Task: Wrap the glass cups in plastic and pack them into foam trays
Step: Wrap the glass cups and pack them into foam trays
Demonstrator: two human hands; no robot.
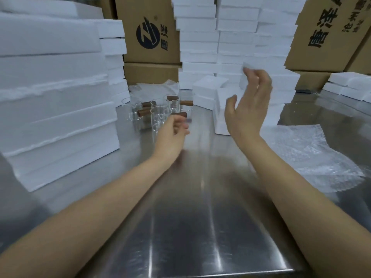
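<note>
The left hand (172, 133) curls beside clustered clear glass cups with brown handles (160, 112), grip unclear. The right hand (249, 109) hovers spread, empty. A hasty reach could topple neighbouring cups.

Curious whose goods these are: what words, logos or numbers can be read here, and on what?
"唐泽": large black sideways characters on the brown cardboard box at right rear; next character cut off.
Smaller black print beside them: too blurred to read.
Brown cardboard box at centre rear: round dark logo; sideways characters too blurred.
No numbers visible.
</note>
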